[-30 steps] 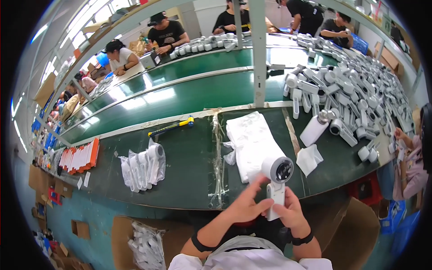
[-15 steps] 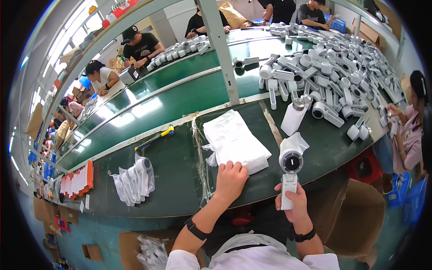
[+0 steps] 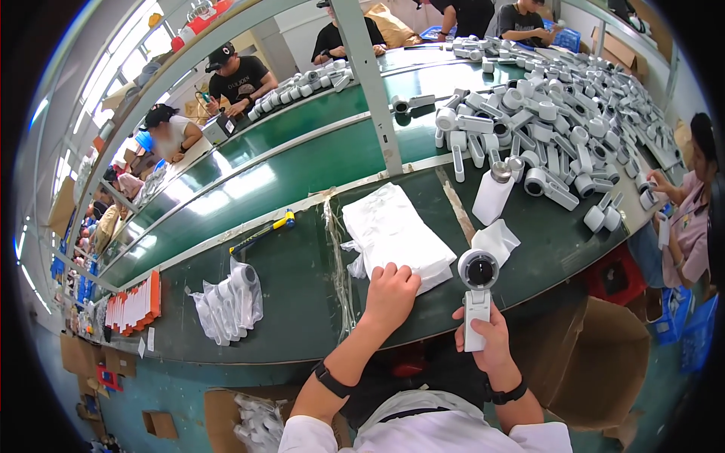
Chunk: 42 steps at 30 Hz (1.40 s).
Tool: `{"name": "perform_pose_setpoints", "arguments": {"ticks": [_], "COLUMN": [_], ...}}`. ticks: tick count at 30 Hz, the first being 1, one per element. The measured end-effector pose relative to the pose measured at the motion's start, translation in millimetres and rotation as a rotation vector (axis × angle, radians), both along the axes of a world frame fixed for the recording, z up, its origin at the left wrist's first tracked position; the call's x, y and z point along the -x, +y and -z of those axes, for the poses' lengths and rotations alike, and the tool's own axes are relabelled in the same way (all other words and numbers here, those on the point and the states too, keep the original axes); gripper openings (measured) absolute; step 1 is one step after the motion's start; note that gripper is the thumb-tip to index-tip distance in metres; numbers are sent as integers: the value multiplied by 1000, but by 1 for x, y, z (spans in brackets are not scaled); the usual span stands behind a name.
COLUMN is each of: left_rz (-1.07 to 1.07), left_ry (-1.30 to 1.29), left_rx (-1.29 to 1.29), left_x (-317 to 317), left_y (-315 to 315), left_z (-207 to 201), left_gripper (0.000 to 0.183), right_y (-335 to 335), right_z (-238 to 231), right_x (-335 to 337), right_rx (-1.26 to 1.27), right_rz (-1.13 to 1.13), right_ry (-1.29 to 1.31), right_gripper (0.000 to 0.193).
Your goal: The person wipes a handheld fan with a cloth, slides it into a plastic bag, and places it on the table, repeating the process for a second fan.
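In my right hand is a white handheld fan, gripped by its handle with my thumb on the front. Its round, dark-centred head points up and away from me. My left hand lies with curled fingers over the near edge of a stack of thin white plastic bags; its fingertips are partly hidden. Just beyond the fan's head is a crumpled white cloth. Behind that stands a white bottle with a metal top.
Many similar white fans are heaped at the far right. Several bagged fans lie left, near a yellow-and-black hammer and orange-and-white boxes. A metal post rises beyond the bags. An open carton stands right; co-workers sit around.
The fan in my right hand has shifted slightly left, and its head has tilted, with the dark face turned more upward. My left hand stays at the bags, nearly unmoved.
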<state>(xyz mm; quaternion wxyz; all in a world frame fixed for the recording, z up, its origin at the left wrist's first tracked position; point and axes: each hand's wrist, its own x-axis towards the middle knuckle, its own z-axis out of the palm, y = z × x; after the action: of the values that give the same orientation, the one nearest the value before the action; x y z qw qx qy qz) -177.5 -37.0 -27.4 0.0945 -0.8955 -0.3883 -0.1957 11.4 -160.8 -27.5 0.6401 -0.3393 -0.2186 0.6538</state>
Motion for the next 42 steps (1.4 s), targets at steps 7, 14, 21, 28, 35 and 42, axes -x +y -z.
{"name": "perform_pose_setpoints", "arguments": {"ticks": [7, 14, 21, 28, 35, 42], "left_rz": [-6, 20, 0, 18, 35, 27], "left_ry": [-254, -555, -747, -768, -799, -830], "left_rx": [161, 309, 587, 739, 891, 901], "left_x": [1, 2, 8, 20, 30, 34], "left_y": [4, 11, 16, 18, 23, 21], "left_z": [-7, -24, -40, -48, -51, -49], "left_gripper": [6, 8, 14, 13, 15, 14], "right_y": [-2, -2, 0, 34, 64, 66], "right_z": [-1, 0, 9, -18, -37, -35], "right_x": [2, 10, 6, -2, -10, -6], "right_rx": [-16, -38, -40, -60, -45, 11], "right_rz": [-6, -54, -248, -394, -560, -438], "right_ry": [41, 9, -351, -854, -983, -1026], "right_gripper": [41, 42, 37, 60, 76, 64]}}
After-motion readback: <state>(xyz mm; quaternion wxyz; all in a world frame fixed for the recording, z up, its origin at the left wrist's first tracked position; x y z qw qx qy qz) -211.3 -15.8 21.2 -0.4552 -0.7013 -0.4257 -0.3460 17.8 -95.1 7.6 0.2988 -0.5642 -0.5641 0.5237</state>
